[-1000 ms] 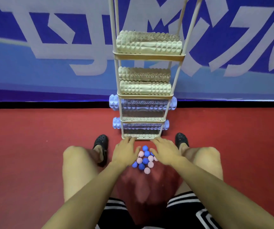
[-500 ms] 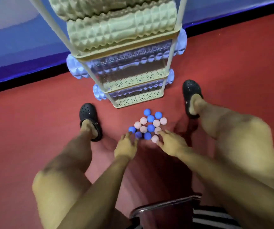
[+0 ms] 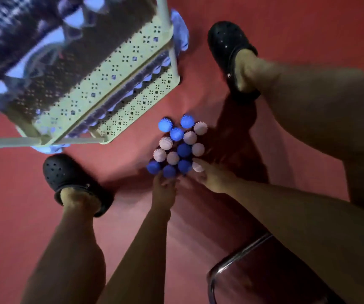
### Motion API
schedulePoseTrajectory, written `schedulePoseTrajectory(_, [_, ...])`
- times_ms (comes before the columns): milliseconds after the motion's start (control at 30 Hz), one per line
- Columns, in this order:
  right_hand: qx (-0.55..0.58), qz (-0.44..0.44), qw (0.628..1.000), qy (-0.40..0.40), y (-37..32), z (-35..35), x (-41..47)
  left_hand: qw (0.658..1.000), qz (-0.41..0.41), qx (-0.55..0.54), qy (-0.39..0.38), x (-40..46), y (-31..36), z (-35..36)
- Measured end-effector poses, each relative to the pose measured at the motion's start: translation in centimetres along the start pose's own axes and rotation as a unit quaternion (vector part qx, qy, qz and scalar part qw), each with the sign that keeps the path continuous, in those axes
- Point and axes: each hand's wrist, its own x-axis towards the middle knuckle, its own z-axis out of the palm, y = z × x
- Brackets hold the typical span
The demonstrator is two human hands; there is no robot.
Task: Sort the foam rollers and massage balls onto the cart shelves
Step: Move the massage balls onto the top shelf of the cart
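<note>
At the near edge of the ball cluster, I see the left hand (image 3: 163, 189) touching a blue ball; its finger posture is too blurred to tell. The right hand (image 3: 215, 177), fingers extended, touches a pink ball. The massage balls (image 3: 177, 145) lie grouped on the red floor (image 3: 23, 216). Farther left stands the cart (image 3: 115, 88).

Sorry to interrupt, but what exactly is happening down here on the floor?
A person is bent over a cluster of spiky massage balls, blue and pale pink, lying on the red floor just in front of a cream cart. The left hand and right hand reach the cluster's near edge, fingertips touching the nearest balls. The picture is too blurred to say whether either has a ball gripped. Blue foam rollers already lie on the cart's lower shelves.
</note>
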Motion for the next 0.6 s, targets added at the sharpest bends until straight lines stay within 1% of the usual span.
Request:
schedulePoseTrajectory(100, [0.076,0.003,0.997,-0.02,-0.1,0.1,1.0,0.986,-0.074,-0.139,-0.061,0.0,0.5,1.2])
schedulePoseTrajectory(133, [0.103,0.003,0.994,-0.021,0.0,0.2,1.3,0.98,-0.092,-0.166,-0.062,0.2,0.5,1.4])
schedulePoseTrajectory(233, [0.13,-0.008,0.991,-0.016,-0.2,0.1,1.6,0.967,-0.12,-0.221,-0.046,1.5,0.7,1.7])
schedulePoseTrajectory(300, [0.152,-0.002,0.988,-0.009,-0.1,0.3,1.9,0.964,-0.112,-0.236,-0.041,2.2,0.7,1.9])
schedulePoseTrajectory(433, [0.182,0.036,0.983,-0.006,0.2,0.9,2.0,0.97,-0.084,-0.227,0.008,3.4,0.1,2.2])
schedulePoseTrajectory(467, [0.216,0.035,0.976,-0.008,0.3,1.0,1.9,0.971,-0.086,-0.224,0.02,3.6,-0.1,2.3])
schedulePoseTrajectory(533, [0.313,0.037,0.949,-0.005,0.1,0.9,1.6,0.971,-0.095,-0.218,0.035,3.3,-0.4,2.6])
schedulePoseTrajectory(600, [0.389,0.068,0.919,-0.008,-0.3,0.3,1.2,0.974,-0.097,-0.202,0.031,3.0,-0.6,2.7])
